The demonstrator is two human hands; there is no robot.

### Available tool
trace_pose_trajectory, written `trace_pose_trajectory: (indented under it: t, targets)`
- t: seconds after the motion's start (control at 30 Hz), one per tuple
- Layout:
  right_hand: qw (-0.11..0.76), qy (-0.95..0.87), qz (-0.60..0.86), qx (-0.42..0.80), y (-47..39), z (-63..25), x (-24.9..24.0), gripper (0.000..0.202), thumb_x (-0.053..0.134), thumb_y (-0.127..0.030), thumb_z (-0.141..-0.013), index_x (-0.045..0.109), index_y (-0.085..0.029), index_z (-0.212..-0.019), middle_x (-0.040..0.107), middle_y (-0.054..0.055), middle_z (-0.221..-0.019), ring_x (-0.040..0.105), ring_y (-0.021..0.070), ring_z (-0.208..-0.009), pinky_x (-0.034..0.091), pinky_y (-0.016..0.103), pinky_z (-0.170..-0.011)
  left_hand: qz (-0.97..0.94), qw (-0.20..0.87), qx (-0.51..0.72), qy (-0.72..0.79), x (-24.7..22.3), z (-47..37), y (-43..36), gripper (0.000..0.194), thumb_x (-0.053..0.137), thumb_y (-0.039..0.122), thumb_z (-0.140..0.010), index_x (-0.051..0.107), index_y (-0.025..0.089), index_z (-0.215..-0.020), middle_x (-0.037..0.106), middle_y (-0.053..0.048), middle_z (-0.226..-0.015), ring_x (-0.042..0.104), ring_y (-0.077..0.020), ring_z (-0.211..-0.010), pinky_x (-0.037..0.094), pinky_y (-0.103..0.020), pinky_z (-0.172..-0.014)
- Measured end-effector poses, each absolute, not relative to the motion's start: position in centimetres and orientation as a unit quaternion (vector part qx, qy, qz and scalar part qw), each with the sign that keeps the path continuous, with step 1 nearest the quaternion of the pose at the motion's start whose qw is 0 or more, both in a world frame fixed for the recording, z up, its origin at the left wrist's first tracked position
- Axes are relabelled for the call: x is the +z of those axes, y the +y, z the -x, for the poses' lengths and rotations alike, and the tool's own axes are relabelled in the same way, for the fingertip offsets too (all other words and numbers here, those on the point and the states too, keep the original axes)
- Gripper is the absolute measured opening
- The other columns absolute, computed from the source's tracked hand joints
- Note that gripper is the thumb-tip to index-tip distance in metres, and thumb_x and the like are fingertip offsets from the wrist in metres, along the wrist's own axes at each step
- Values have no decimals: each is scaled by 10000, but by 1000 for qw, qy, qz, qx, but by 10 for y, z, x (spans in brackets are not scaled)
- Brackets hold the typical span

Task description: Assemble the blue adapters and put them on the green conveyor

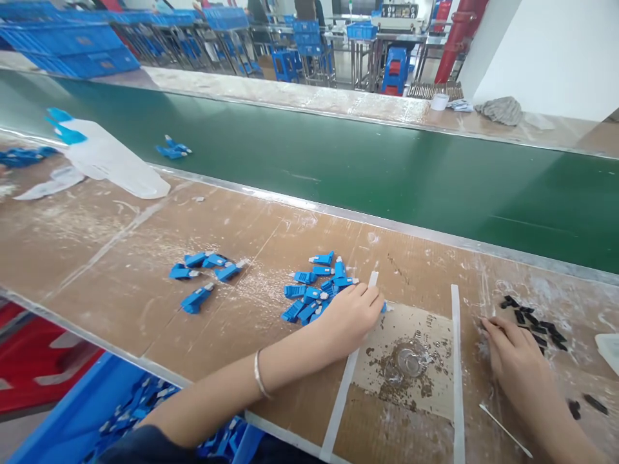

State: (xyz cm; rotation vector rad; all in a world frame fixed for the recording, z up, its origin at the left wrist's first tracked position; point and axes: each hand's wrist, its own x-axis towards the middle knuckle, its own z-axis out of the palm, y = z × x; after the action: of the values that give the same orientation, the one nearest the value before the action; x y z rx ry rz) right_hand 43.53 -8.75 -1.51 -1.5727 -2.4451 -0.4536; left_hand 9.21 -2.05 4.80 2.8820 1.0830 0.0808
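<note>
My left hand (352,316), with a bracelet at its wrist, is closed at the right side of a pile of blue plastic parts (309,294); what its fingers hold is hidden. My right hand (513,348) is pinched just left of several small black pieces (536,322); whatever is between its fingertips is too small to make out. Between the hands lies a stained cardboard patch (430,328) with a clear round blob (411,362), bordered by white tape strips. Another group of blue parts (196,299) lies further left on the table.
A green conveyor belt (338,161) runs behind the table, carrying some blue parts (174,148). A cotton swab (505,430) lies near my right wrist. Blue crates (72,48) stand at the back left. A blue bin (72,422) of parts sits below the table edge.
</note>
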Motion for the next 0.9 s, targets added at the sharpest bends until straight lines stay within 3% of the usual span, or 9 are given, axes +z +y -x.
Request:
trace_pose_trajectory:
  t: [0.1,0.27,0.4,0.57,0.7,0.9]
  targets:
    - [193,-790,578,-67,-83,-444,-16,383,358,-304,-991,710,-154,-1011,687,161,-1045,663,294,-895,562,462,-808,-908,128,111,384,51,-85,-47,218,469,67,-877,616,130,-1024,676,-108,-969,632,-236,-877,528,-365,-769]
    - [193,-775,601,-18,-78,-445,0,398,370,-414,-1012,698,-188,-1011,698,115,-1033,693,265,-915,580,402,-790,-708,445,296,461,41,-84,-92,236,576,206,-897,655,190,-1119,697,-85,-1062,645,-211,-970,531,-346,-856]
    - [202,-770,605,12,-92,-423,20,307,470,-440,-999,665,-205,-1035,696,83,-1042,719,200,-821,600,306,-697,-529,581,359,504,23,-92,-121,241,645,325,-866,707,199,-1062,702,-78,-1045,645,-212,-955,520,-350,-876]
    - [289,-790,533,87,-121,-374,34,165,565,-278,-973,680,-225,-1080,717,68,-1075,724,201,-954,619,306,-822,-489,635,365,474,12,-97,-130,232,690,355,-831,731,203,-1001,697,-55,-940,625,-201,-889,502,-334,-837]
    - [316,-805,489,112,-132,-344,33,250,561,-162,-964,645,-211,-1194,720,76,-1131,716,200,-1000,612,307,-877,-463,653,380,464,12,-97,-126,232,679,349,-842,728,201,-1014,694,-56,-951,619,-204,-908,499,-336,-857]
    - [280,-819,491,95,-132,-331,25,404,519,-218,-999,496,-236,-1401,722,60,-1134,700,221,-1029,617,349,-858,-491,626,374,476,10,-97,-128,243,668,328,-844,725,195,-1039,691,-68,-962,614,-211,-902,495,-313,-823]
